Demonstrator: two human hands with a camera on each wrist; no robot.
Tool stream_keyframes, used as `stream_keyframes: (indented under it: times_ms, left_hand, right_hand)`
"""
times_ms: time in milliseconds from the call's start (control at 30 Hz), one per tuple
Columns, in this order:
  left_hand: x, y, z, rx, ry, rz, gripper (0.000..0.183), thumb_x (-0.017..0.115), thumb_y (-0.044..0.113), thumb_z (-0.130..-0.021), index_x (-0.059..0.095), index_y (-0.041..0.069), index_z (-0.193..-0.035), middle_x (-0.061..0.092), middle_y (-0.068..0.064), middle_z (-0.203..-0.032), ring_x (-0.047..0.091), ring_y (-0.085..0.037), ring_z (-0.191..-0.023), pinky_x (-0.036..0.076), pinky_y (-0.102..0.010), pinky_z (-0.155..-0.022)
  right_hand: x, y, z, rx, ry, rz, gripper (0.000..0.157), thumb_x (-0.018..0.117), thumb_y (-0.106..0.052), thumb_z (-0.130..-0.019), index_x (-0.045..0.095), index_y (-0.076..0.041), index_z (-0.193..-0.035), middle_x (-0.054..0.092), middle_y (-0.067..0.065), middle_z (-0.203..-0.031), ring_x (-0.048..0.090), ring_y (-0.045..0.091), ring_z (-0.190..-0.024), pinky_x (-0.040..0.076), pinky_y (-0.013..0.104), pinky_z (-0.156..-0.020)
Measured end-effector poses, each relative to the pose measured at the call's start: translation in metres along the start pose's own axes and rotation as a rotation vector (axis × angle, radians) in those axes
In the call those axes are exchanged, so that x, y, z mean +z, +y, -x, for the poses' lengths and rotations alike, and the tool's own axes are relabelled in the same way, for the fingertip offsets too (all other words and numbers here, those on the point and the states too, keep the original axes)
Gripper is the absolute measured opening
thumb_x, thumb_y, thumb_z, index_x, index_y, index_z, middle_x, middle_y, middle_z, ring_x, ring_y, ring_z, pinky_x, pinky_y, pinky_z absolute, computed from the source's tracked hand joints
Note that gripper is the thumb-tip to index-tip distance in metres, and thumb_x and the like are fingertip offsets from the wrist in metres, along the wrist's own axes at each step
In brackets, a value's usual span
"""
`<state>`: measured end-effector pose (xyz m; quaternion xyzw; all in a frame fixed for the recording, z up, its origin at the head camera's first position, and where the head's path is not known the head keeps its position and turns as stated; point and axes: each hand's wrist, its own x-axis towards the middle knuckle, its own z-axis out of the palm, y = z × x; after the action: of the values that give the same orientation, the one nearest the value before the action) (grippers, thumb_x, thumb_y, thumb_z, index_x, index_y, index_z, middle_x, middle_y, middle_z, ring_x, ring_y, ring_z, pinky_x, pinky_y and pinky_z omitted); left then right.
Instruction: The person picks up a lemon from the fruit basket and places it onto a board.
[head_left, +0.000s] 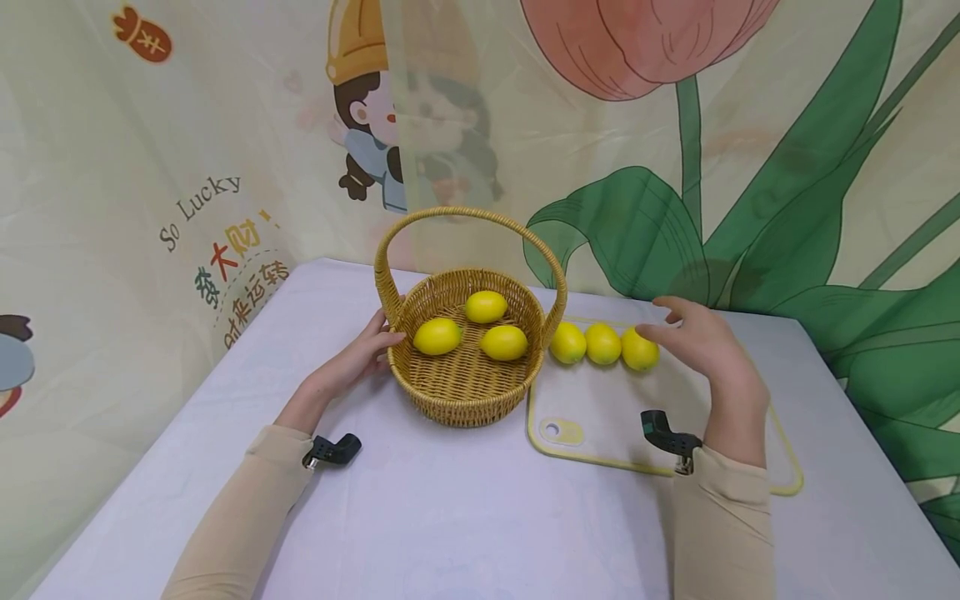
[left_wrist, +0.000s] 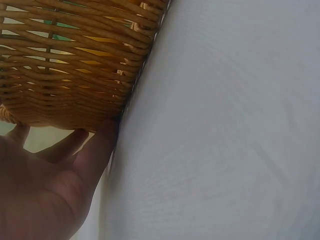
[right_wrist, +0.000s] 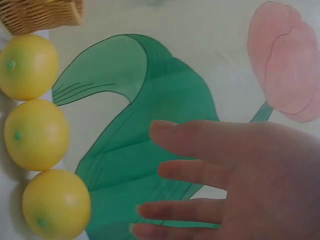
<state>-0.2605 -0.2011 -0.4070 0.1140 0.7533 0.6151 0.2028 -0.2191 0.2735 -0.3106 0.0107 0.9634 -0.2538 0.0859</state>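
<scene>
A round wicker basket (head_left: 468,411) with a tall arched handle stands on the table, with three yellow lemons (head_left: 504,342) inside. At its left side my left hand (head_left: 363,350) holds the basket, thumb at the rim and the other fingers along the outer wall. The left wrist view shows fingertips (left_wrist: 102,137) against the wicker (left_wrist: 65,95), low by the tabletop. Three more lemons (head_left: 603,344) lie in a row right of the basket. My right hand (head_left: 701,337) hovers by the rightmost lemon (right_wrist: 56,204), fingers apart, holding nothing.
A white cutting board (head_left: 600,417) with a yellow edge lies under the row of lemons, its handle hole at the front left. White cloth covers the table (head_left: 465,517). A printed curtain (head_left: 480,167) hangs right behind the table.
</scene>
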Motion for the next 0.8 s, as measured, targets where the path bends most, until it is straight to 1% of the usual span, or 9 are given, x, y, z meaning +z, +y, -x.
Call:
stream_keyframes:
  times_ms: [200,467,633,800]
  left_hand:
    - [0.0,-0.001,0.0,0.007,-0.004,0.006,0.071,0.044,0.035,-0.103,-0.002,0.045,-0.157,0.003,-0.009,-0.169,0.022,-0.036,-0.152,0.023,-0.057,-0.122]
    - [-0.001,-0.002,-0.001,0.005,0.0,0.004,0.069,0.042,0.033,-0.104,-0.001,0.046,-0.157,0.003,-0.009,-0.169,0.022,-0.036,-0.152,0.023,-0.057,-0.122]
    - [0.0,-0.002,-0.001,0.0,-0.001,0.001,0.069,0.042,0.032,-0.104,-0.001,0.046,-0.157,0.002,-0.008,-0.169,0.02,-0.036,-0.153,0.023,-0.057,-0.122]
    - [0.0,-0.002,-0.001,0.003,0.0,0.008,0.07,0.042,0.032,-0.104,-0.001,0.046,-0.157,0.001,-0.007,-0.169,0.019,-0.035,-0.153,0.022,-0.057,-0.122]
  right_hand:
    - [-0.005,-0.011,0.009,-0.036,-0.022,0.009,0.078,0.054,-0.051,-0.096,0.029,-0.008,-0.156,0.042,0.029,-0.146,0.045,0.045,-0.127,0.047,0.06,-0.092]
    - [-0.004,-0.029,0.016,-0.118,-0.029,0.019,0.074,0.058,-0.054,-0.094,0.036,-0.015,-0.154,0.049,0.021,-0.144,0.048,0.038,-0.129,0.047,0.059,-0.096]
    - [-0.001,-0.038,0.019,-0.142,-0.051,0.026,0.073,0.06,-0.052,-0.093,0.037,-0.016,-0.153,0.052,0.02,-0.142,0.051,0.038,-0.127,0.049,0.056,-0.094]
    - [0.001,-0.045,0.021,-0.197,-0.046,0.037,0.068,0.061,-0.047,-0.094,0.041,-0.016,-0.151,0.055,0.019,-0.139,0.052,0.036,-0.126,0.051,0.053,-0.093]
